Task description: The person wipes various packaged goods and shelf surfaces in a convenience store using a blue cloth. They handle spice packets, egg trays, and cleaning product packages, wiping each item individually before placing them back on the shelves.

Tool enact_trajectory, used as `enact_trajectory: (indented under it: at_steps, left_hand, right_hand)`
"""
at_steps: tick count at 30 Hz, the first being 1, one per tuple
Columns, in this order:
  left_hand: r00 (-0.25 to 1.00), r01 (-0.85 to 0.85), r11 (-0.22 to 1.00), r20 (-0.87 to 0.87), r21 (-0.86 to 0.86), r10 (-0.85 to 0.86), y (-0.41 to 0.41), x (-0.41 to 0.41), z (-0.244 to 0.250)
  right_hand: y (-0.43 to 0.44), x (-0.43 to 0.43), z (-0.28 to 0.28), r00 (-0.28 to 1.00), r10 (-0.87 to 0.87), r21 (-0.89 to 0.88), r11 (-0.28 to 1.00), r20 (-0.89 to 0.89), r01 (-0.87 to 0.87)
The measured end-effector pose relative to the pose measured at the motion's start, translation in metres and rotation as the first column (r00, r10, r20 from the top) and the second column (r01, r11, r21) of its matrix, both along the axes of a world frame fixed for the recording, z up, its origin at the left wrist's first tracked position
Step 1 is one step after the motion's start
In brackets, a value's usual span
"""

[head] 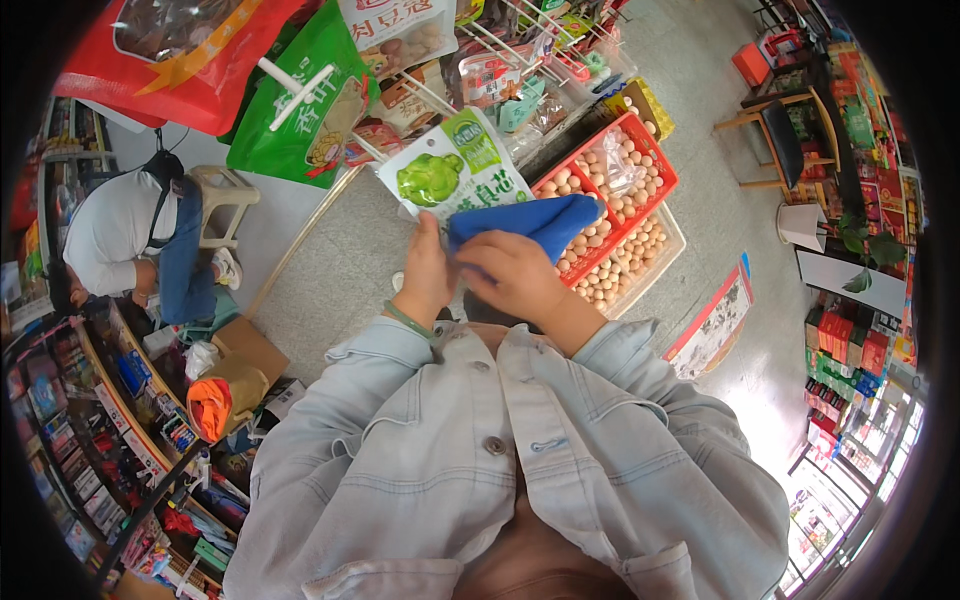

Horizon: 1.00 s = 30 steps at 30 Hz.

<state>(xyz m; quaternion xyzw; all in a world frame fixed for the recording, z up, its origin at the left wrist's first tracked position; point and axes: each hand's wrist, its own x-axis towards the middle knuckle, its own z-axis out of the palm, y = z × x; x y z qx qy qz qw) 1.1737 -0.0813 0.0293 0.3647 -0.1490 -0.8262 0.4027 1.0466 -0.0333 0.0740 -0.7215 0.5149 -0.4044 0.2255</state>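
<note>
My left hand point(426, 271) grips the lower edge of a white-and-green snack pouch point(431, 180), its thumb on the front. The pouch bears a picture of a green vegetable and some writing. A folded blue cloth point(536, 220) lies across the pouch's lower part. My right hand point(517, 276), slightly blurred, is closed on this cloth and presses it against the pouch. A green bangle point(407, 319) circles my left wrist. The pouch's top edge is close to a white display hook point(370, 148); whether it hangs from that hook I cannot tell.
Large red point(187, 82) and green point(300, 105) food bags hang at the upper left. Eggs fill a red crate point(671, 182) and a pale tray point(681, 244) at the right. A seated person point(124, 217) bends forward on the left. A wooden chair point(784, 142) stands farther right.
</note>
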Motion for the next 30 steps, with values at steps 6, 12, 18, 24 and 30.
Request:
enact_trajectory:
  at_steps: [6,12,18,24,30]
  left_hand:
    - [0.998,-0.019,0.995,0.056,-0.096,0.025,-0.010,-0.002,0.014]
    - [0.996,0.080,0.994,-0.036,-0.078,-0.083,-0.012,0.012,0.022]
    - [0.985,0.172,0.983,0.029,-0.056,-0.171,-0.012,0.022,0.017]
    - [0.949,0.151,0.945,0.310,-0.289,-0.057,-0.009,0.000,0.012]
    - [0.974,0.195,0.976,-0.137,0.093,-0.181,0.010,-0.008,0.033]
  right_hand:
    - [-0.011,-0.049,-0.004,0.886,-0.458,0.183,0.879,0.070,0.440]
    - [-0.035,-0.071,0.004,0.533,-0.607,0.602,0.770,0.590,0.210]
    - [-0.030,-0.067,0.008,0.367,-0.450,0.550,0.800,0.814,-0.239]
    - [-0.020,-0.026,0.032,0.391,-0.341,0.459,0.848,0.855,-0.266]
    - [-0.016,0.017,0.030,0.480,-0.489,0.581,0.812,0.729,-0.054]
